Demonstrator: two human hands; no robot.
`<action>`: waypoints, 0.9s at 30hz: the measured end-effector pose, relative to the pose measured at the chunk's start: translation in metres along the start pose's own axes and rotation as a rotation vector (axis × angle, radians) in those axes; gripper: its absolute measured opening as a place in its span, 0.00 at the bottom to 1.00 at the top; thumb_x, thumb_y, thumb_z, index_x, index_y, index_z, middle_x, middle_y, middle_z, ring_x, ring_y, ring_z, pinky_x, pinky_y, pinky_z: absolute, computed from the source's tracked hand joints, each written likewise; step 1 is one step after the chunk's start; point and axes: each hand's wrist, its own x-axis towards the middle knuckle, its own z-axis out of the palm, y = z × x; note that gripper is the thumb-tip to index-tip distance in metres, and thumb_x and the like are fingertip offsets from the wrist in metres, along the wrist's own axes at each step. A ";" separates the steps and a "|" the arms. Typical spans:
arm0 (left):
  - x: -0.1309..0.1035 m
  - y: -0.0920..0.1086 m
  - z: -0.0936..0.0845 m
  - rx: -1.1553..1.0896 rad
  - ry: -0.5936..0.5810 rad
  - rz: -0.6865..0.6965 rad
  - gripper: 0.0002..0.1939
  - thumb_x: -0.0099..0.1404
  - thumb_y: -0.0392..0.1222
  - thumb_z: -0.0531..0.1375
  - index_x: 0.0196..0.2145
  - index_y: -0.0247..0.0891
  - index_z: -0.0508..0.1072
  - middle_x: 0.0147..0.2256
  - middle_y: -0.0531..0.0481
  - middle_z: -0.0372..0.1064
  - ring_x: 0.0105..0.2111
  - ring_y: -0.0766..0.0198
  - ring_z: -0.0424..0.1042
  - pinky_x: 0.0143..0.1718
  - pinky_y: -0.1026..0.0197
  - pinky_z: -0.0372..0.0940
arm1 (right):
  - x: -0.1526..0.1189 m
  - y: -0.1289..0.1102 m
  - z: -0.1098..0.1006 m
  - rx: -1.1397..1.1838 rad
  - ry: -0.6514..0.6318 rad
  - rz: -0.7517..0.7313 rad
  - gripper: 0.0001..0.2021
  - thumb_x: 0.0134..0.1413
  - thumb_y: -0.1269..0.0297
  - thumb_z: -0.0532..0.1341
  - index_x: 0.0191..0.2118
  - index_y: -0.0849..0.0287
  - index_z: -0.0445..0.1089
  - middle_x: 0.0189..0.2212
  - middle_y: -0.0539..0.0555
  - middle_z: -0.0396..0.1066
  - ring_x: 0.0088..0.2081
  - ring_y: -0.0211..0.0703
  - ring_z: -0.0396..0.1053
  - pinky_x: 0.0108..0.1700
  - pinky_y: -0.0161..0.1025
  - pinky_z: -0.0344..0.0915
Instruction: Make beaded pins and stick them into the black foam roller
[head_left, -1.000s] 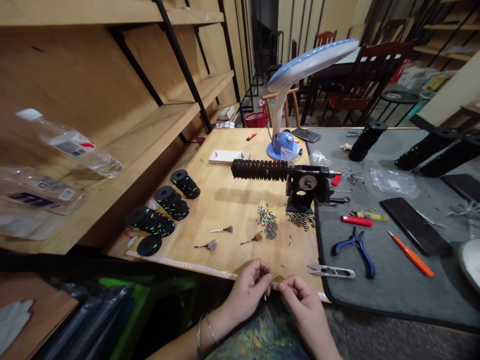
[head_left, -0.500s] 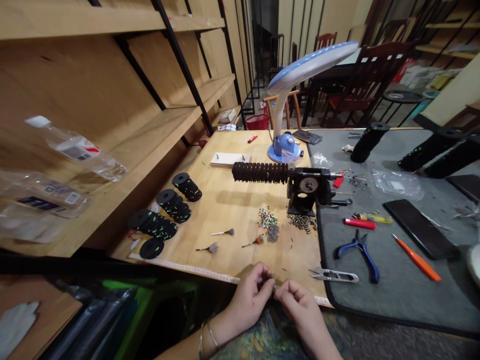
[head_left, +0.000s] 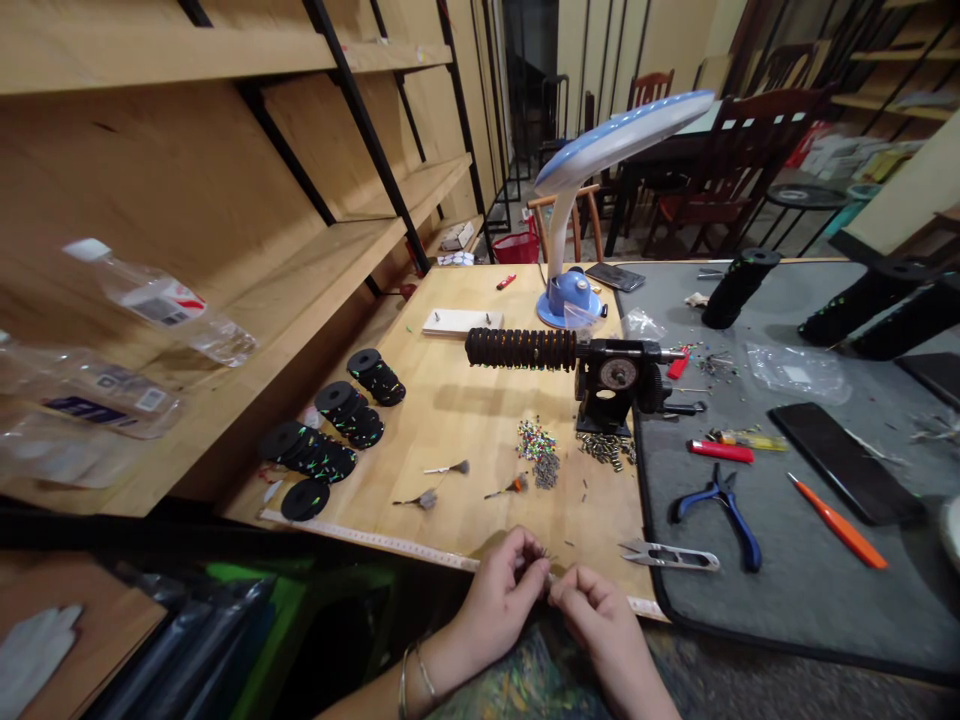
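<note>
Now my left hand (head_left: 501,585) and right hand (head_left: 596,612) are almost meeting at the fingertips, by the near edge of the tabletop (head_left: 465,430). A second ago a wider gap was showing between the thumbs, so I'm judging this as both sides closing in on one spot for fine, two-handed finger work. Both hands are curling, thumbs pressing in toward the forefingers, hardly any spread in either. Between them I'm pinching a small piece (head_left: 552,578), mostly covered; can't tell what it is exactly. Thin dark wisps (head_left: 550,555) are poking up just above the left fingertips, probably belonging to it. My right seems to be gripping the same bit from its own side, but it's too tiny to confirm. Loose stuff isn't visibly changing: a dark tuft (head_left: 459,467), a grey tuft (head_left: 425,498) and an orange tuft (head_left: 517,484) are lying apart beyond my left. Farther ahead, coloured beads (head_left: 536,438) are sitting against grey bits (head_left: 545,473), with brass bits (head_left: 606,449) lying at the foot of a black winder (head_left: 606,378). Snips (head_left: 679,556) are resting near my right, blades over the wood, handle on the grey mat (head_left: 795,600); blue pliers (head_left: 694,496) are lying beyond them. I'm touching none of those.
</note>
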 end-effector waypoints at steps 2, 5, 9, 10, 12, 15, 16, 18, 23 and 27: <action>0.000 0.000 0.000 0.006 -0.007 0.001 0.04 0.64 0.38 0.57 0.31 0.38 0.66 0.30 0.52 0.63 0.32 0.64 0.65 0.34 0.64 0.61 | 0.001 0.002 0.000 0.010 0.003 0.006 0.17 0.37 0.51 0.67 0.19 0.58 0.64 0.12 0.40 0.50 0.18 0.30 0.42 0.21 0.33 0.39; -0.001 0.000 0.000 0.041 -0.017 0.015 0.04 0.64 0.38 0.56 0.31 0.38 0.65 0.29 0.52 0.63 0.30 0.65 0.65 0.33 0.65 0.60 | 0.002 0.005 -0.001 0.023 0.000 0.019 0.18 0.36 0.51 0.68 0.19 0.59 0.63 0.13 0.41 0.51 0.18 0.30 0.42 0.22 0.32 0.38; -0.001 0.004 -0.002 0.189 -0.003 0.063 0.04 0.65 0.37 0.55 0.31 0.38 0.66 0.29 0.52 0.64 0.30 0.64 0.65 0.33 0.64 0.59 | 0.003 0.007 -0.002 0.017 0.003 0.026 0.20 0.38 0.48 0.68 0.20 0.58 0.62 0.13 0.40 0.49 0.18 0.30 0.41 0.21 0.32 0.38; -0.002 0.005 -0.003 0.232 -0.002 0.077 0.04 0.65 0.37 0.55 0.31 0.38 0.66 0.29 0.51 0.64 0.30 0.64 0.65 0.33 0.64 0.59 | 0.004 0.008 -0.003 0.010 0.004 0.022 0.21 0.39 0.47 0.68 0.20 0.58 0.62 0.13 0.39 0.49 0.18 0.30 0.41 0.21 0.32 0.38; -0.003 0.009 -0.004 0.308 -0.005 0.105 0.04 0.64 0.37 0.55 0.31 0.38 0.66 0.28 0.51 0.64 0.30 0.63 0.65 0.32 0.64 0.58 | 0.004 0.008 -0.003 -0.006 0.012 0.001 0.23 0.39 0.44 0.67 0.20 0.58 0.61 0.14 0.40 0.48 0.18 0.30 0.41 0.21 0.32 0.39; -0.005 0.014 -0.005 0.388 -0.028 0.144 0.03 0.65 0.37 0.55 0.32 0.38 0.66 0.28 0.51 0.65 0.30 0.63 0.65 0.32 0.64 0.58 | 0.005 0.007 -0.004 -0.043 0.033 -0.042 0.25 0.38 0.40 0.67 0.21 0.58 0.62 0.15 0.41 0.50 0.19 0.31 0.44 0.21 0.32 0.41; -0.005 0.016 -0.005 0.407 -0.038 0.158 0.03 0.65 0.36 0.55 0.32 0.38 0.66 0.28 0.51 0.65 0.30 0.63 0.65 0.32 0.63 0.58 | 0.004 0.006 -0.005 -0.059 0.041 -0.061 0.25 0.38 0.39 0.66 0.21 0.59 0.63 0.15 0.41 0.51 0.19 0.31 0.45 0.21 0.32 0.42; -0.006 0.018 -0.006 0.436 -0.060 0.185 0.03 0.65 0.36 0.54 0.32 0.38 0.65 0.28 0.51 0.65 0.30 0.63 0.65 0.32 0.63 0.58 | 0.004 0.005 -0.005 -0.095 0.054 -0.106 0.25 0.39 0.38 0.65 0.22 0.59 0.65 0.16 0.43 0.54 0.20 0.32 0.48 0.22 0.32 0.45; -0.005 0.020 -0.006 0.456 -0.101 0.210 0.03 0.65 0.36 0.53 0.33 0.38 0.65 0.29 0.51 0.65 0.30 0.63 0.65 0.32 0.63 0.58 | 0.002 0.006 -0.007 -0.167 0.092 -0.207 0.24 0.45 0.40 0.64 0.31 0.61 0.68 0.17 0.43 0.56 0.20 0.33 0.52 0.23 0.32 0.49; -0.005 0.020 -0.006 0.448 -0.122 0.205 0.03 0.65 0.35 0.53 0.33 0.38 0.66 0.30 0.50 0.66 0.30 0.63 0.66 0.33 0.63 0.59 | 0.002 0.009 -0.008 -0.141 0.058 -0.173 0.28 0.46 0.39 0.63 0.39 0.62 0.67 0.13 0.38 0.51 0.17 0.31 0.48 0.20 0.31 0.45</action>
